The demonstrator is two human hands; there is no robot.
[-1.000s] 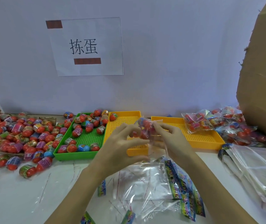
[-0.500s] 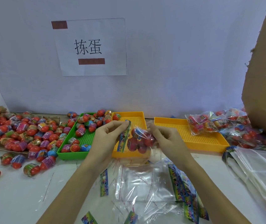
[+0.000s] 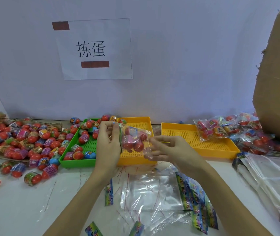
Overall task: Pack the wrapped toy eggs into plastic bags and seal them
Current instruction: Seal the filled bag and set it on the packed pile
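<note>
Mid-frame, the left hand (image 3: 107,142) pinches the printed top edge of a filled bag (image 3: 135,141) while the right hand (image 3: 166,149) pinches its far side. Sealed bags (image 3: 210,127) pile at right; many loose eggs (image 3: 21,140) remain at left on the counter (image 3: 16,201), so plenty is left.

1. Left hand (image 3: 107,142) is pinching the printed end of a filled bag (image 3: 135,139); right hand (image 3: 168,149) is pinching the opposite end.
2. Bag is hanging above a yellow tray (image 3: 135,158), red eggs inside.
3. Green tray (image 3: 78,163) is sitting just left, holding eggs.
4. Loose eggs (image 3: 21,138) are lying far left; packed bags (image 3: 210,127) right.
5. Empty bags (image 3: 151,191) are lying below the hands.
</note>
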